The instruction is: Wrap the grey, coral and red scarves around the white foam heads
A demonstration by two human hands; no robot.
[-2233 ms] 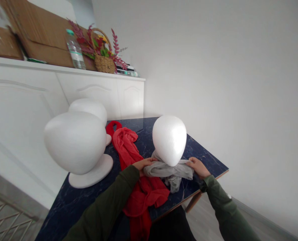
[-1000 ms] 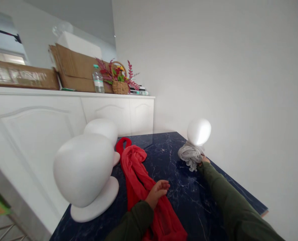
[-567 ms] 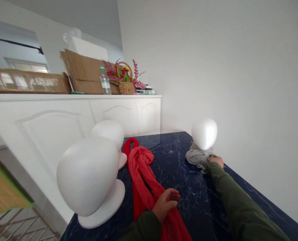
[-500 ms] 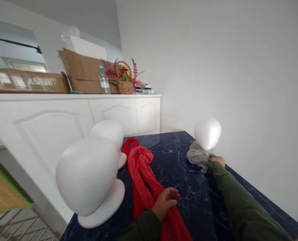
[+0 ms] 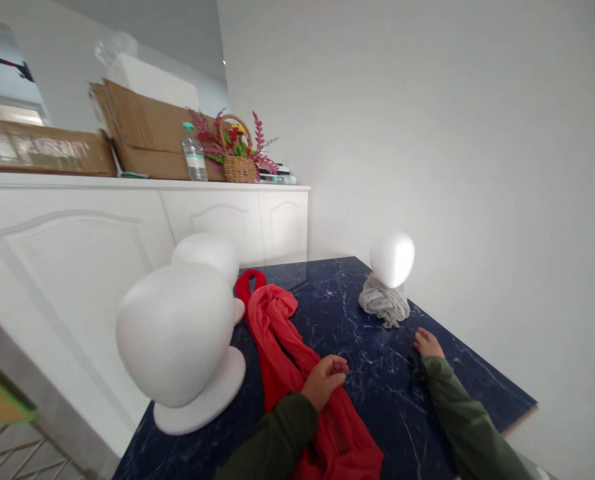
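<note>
1. Looks like the end of arranging the grey scarf on the far mannequin head; judged set in place, with nothing gripped.
2. Probably calls next for taking up the coral-red scarf, then choosing between the bare mannequin heads at left, one near, one behind.
3. With the left hand: fingers half-open, loosely curled, above or on the coral-red scarf; cannot tell if touching, no pinch visible.
4. With the right hand: fingers slightly curled, holding nothing visible, near the grey scarf but apart from it.
5. Grey scarf: bunched in loose folds beneath the upright far head, crumpled end toward the camera, far side hidden. Located near the right edge of the dark blue marbled worktop.
6. Coral-red scarf: laid lengthwise, folded and wrinkled, beside a darker red scarf with a looped far end.
</note>
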